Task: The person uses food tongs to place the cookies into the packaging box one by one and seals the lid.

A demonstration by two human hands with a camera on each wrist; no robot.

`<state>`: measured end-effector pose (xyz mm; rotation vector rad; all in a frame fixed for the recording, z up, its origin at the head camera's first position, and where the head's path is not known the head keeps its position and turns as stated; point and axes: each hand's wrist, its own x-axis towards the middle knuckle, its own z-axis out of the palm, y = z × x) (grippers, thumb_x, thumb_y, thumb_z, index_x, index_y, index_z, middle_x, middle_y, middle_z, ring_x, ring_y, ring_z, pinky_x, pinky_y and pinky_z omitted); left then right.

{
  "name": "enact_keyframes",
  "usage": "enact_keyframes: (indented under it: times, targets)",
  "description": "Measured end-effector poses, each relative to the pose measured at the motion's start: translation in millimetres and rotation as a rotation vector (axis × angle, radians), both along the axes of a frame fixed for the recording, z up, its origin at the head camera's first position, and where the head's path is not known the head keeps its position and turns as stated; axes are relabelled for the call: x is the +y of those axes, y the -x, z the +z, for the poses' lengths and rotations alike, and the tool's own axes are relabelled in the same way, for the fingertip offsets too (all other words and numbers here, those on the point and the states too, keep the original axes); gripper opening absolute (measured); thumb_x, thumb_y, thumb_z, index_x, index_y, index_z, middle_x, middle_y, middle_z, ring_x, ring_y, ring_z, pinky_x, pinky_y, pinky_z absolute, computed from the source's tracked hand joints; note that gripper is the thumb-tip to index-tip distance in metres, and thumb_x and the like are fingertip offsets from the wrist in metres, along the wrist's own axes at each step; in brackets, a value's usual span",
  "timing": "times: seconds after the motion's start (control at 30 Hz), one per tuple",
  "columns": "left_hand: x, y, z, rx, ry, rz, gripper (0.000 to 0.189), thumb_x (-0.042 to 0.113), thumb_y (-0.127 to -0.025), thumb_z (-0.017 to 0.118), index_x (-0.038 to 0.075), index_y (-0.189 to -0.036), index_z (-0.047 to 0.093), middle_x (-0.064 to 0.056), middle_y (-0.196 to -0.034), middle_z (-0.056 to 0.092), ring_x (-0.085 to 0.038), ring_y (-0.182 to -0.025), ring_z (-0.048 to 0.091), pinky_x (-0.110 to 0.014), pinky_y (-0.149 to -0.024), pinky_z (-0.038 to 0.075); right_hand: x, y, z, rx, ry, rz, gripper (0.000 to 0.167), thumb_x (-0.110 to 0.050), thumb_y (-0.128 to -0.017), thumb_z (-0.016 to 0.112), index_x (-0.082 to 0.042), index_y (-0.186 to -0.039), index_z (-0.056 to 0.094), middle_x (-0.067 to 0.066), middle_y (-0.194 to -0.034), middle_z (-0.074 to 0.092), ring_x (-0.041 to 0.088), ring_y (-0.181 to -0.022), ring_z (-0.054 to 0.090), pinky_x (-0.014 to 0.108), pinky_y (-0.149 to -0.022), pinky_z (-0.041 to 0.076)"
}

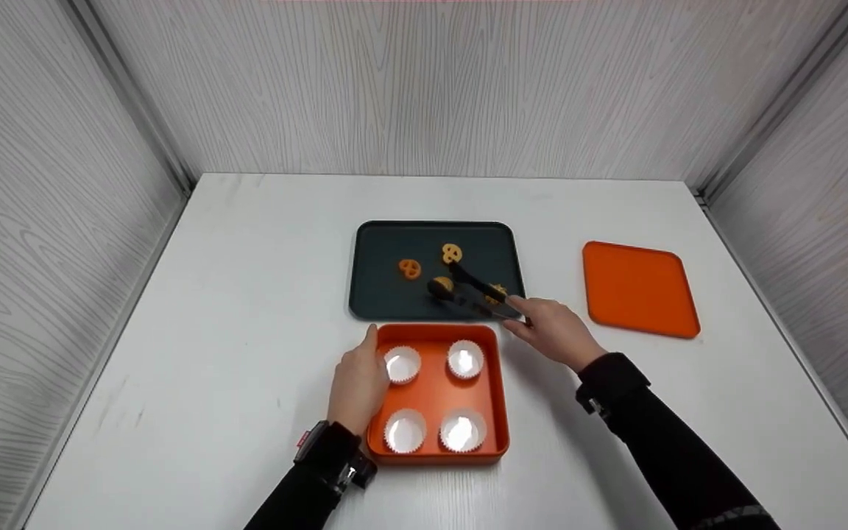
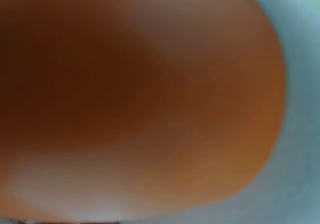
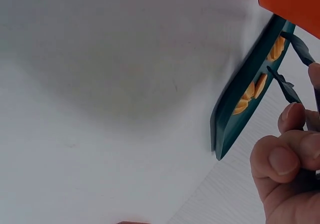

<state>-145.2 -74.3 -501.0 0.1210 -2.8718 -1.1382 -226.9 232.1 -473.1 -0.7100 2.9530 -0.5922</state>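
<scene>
My right hand (image 1: 556, 331) grips black-tipped tongs (image 1: 477, 280) over the dark green tray (image 1: 387, 305). The parted tips stand on either side of a round yellow cookie (image 1: 444, 282). A brown pretzel (image 1: 409, 269), a yellow pretzel (image 1: 452, 252) and a yellow biscuit (image 1: 496, 293), partly behind the tongs, also lie there. In the right wrist view, the fingers pinch the tongs (image 3: 287, 86) near the tray's edge. My left hand (image 1: 358, 383) holds the left wall of an orange box (image 1: 428, 397), its underside fingers hidden. The left wrist view is only a blur.
Several white paper cups stand in the orange box, one being an upper-left cup (image 1: 402, 364). A flat orange tray (image 1: 641, 287) lies to the right on the white table (image 1: 247, 309). Pale wood-grain panels (image 1: 424, 88) enclose the back and sides.
</scene>
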Motion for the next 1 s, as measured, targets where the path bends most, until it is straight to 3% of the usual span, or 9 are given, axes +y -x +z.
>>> enact_keyframes:
  times: [0.2,0.47,0.63,1.0]
  targets:
    - [1.7,-0.7,-1.1,0.014,0.005,0.0,0.047,0.006,-0.103,0.053,-0.004,-0.149,0.048,-0.025,-0.119,0.07,-0.035,-0.094,0.071,-0.048,-0.087,0.059,1.9,0.7,-3.5,0.032,0.025,0.022,0.045,-0.027,-0.099,0.068,-0.002,-0.136,0.063,0.018,-0.116,0.073,0.027,-0.086,0.069,0.046,-0.082,0.059]
    - [3.0,0.0,0.8,-0.023,-0.006,0.002,0.048,0.009,-0.105,0.051,-0.001,-0.151,0.046,-0.022,-0.129,0.067,-0.034,-0.107,0.07,-0.048,-0.097,0.056,2.2,1.0,-3.7,0.036,0.052,0.027,0.039,-0.024,-0.099,0.069,-0.004,-0.132,0.067,0.017,-0.115,0.074,0.03,-0.092,0.071,0.047,-0.084,0.059]
    - [3.5,-1.1,1.2,-0.021,-0.003,0.002,0.048,0.009,-0.105,0.051,-0.002,-0.151,0.046,-0.023,-0.128,0.068,-0.034,-0.107,0.07,-0.048,-0.097,0.055,2.4,0.1,-3.5,0.039,0.057,0.031,0.04,-0.022,-0.099,0.069,-0.003,-0.133,0.066,0.018,-0.118,0.073,0.032,-0.097,0.071,0.049,-0.089,0.058]
    - [5.5,-0.8,1.1,-0.027,-0.007,0.01,0.048,0.009,-0.105,0.051,-0.001,-0.151,0.047,-0.022,-0.126,0.068,-0.032,-0.101,0.07,-0.047,-0.093,0.057,6.9,-2.8,-10.4,0.143,0.087,0.085,0.033,-0.017,-0.097,0.07,-0.003,-0.128,0.068,0.015,-0.108,0.075,0.031,-0.091,0.072,0.048,-0.084,0.06]
